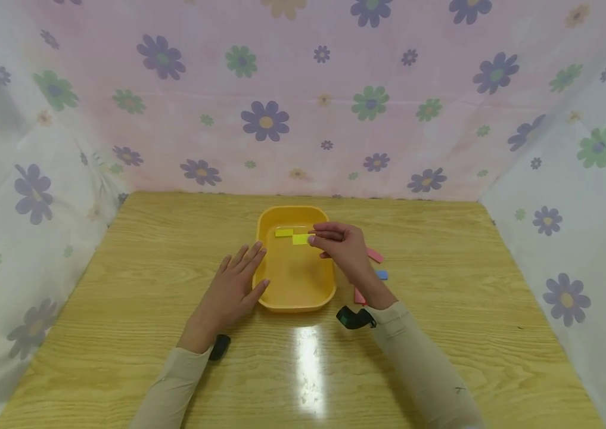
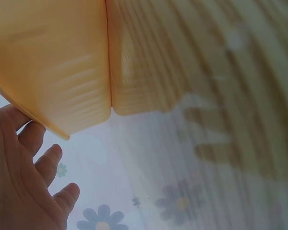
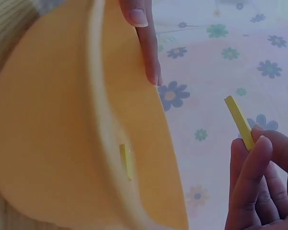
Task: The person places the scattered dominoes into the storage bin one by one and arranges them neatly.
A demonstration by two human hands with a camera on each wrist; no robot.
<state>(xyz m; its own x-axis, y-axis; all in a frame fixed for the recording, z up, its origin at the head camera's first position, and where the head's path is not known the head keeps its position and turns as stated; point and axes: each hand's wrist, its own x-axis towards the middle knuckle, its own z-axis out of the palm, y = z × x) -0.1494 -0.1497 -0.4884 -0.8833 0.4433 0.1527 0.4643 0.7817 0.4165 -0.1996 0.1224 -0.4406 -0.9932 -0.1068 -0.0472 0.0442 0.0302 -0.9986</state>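
1. Presently pinching a yellow block (image 1: 300,239) near one end, between thumb and fingertips of the right hand (image 1: 347,251), above the far part of the yellow tray (image 1: 296,285).
2. Resting loosely spread fingers of the left hand (image 1: 233,290) on the tray's left rim, apparently without gripping.
3. Might twist or drop the held block through so small a hold, with most of its length unsupported.
4. Might also nudge the second yellow block (image 1: 283,233), just to the left near the tray's far wall, by lowering too far over.
5. Could tip or slide the tray by pressing hard on that rim, or brush the pink blocks (image 1: 375,255) and blue block (image 1: 382,275) on the desk (image 1: 469,286) in drawing back low.
6. Pointing the held block's free end leftward, with its long axis roughly side to side across the tray, nearly parallel to the second yellow block.
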